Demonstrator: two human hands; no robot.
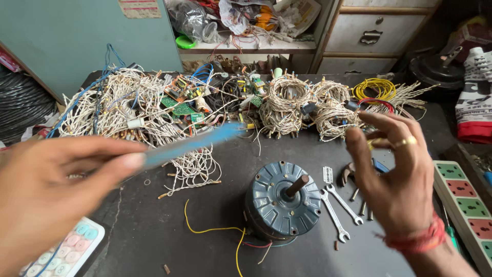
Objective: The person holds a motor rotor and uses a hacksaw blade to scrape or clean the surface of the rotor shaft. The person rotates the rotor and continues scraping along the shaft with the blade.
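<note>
A thin blue strip is pinched between thumb and fingers of the left hand and held level above the bench, while the right hand, fingers spread and empty, is raised beside the grey motor, shaft upward, near the spanners.

Strip in left hand: light blue. Motor: dull blue-grey casing, dark shaft; trailing wire yellow, with a short red lead beside it. Right hand: gold ring, red thread band at wrist. Wire bundles: off-white and tan, some blue strands. Circuit boards: green. Coil: yellow. Spanners: silver. Tabletop: black. Power strip: cream with green and red socket plates. Calculator: white, pastel pink and blue keys.
</note>
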